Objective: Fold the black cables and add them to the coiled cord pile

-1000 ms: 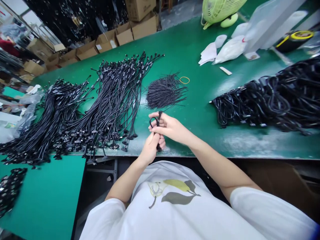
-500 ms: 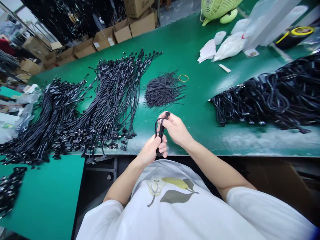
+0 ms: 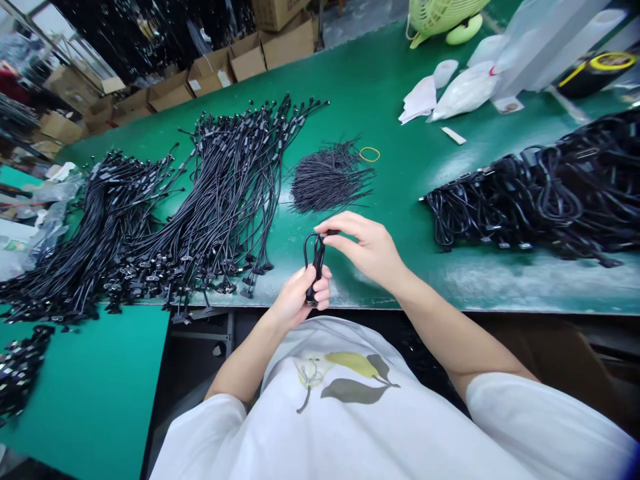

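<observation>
My left hand (image 3: 299, 298) is wrapped round the lower part of a folded black cable (image 3: 315, 257), held upright over the near edge of the green table (image 3: 400, 200). My right hand (image 3: 367, 248) pinches the top of that same cable between thumb and fingers. Just beyond my hands lies a heap of thin black twist ties (image 3: 327, 179) with a yellow rubber band (image 3: 369, 155) beside it.
Long straight black cables (image 3: 220, 200) lie fanned out to the left, with another spread (image 3: 95, 233) further left. A pile of coiled cables (image 3: 540, 200) lies right. Plastic bags (image 3: 465, 90), a green fan (image 3: 440, 17) and cardboard boxes (image 3: 235, 63) stand at the back.
My right hand has slid from gripping the cable bundle to pinching its top end. The left hand stays wrapped round the lower part, slightly shifted.
</observation>
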{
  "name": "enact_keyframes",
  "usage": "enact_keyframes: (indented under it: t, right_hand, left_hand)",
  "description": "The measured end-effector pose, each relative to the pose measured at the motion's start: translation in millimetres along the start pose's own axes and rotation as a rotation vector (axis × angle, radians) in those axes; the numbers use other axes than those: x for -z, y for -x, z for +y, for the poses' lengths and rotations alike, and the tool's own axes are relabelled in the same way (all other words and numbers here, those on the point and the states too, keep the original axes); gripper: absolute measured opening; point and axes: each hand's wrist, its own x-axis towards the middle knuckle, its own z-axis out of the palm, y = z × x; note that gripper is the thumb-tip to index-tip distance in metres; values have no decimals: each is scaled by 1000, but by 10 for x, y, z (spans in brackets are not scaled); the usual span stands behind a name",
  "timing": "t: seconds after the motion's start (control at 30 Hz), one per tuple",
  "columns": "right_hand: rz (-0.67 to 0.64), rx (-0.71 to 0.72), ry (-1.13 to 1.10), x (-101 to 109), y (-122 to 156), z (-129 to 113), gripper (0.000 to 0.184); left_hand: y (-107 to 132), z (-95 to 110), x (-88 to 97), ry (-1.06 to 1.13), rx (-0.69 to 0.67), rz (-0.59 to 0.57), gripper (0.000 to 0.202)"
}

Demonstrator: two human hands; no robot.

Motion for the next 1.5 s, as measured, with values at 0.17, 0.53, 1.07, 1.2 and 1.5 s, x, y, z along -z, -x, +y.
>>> enact_keyframes:
  t: [0.17,0.53,1.07,1.2,1.5]
  right_hand:
    - [-101,-69,-46,13,-28,45,18]
    - [-195,-31,-75,-189,11,92,17]
    - [-145,-597,-1078,-127,29,-40,23]
    - [-61,-406,-862,-221,-4,-29,19]
    - [-369,534,789,91,172,-33,30]
  left_hand:
    - [14,-2,18,-37,-10,-53,40]
    - [9,-148,38,-194,-50,-86,50]
    - [24,-45,-51,18,2,-165,42]
    - [47,-21,-101,89,70,-177,43]
    - [-27,-64,181,-534,-179,81,39]
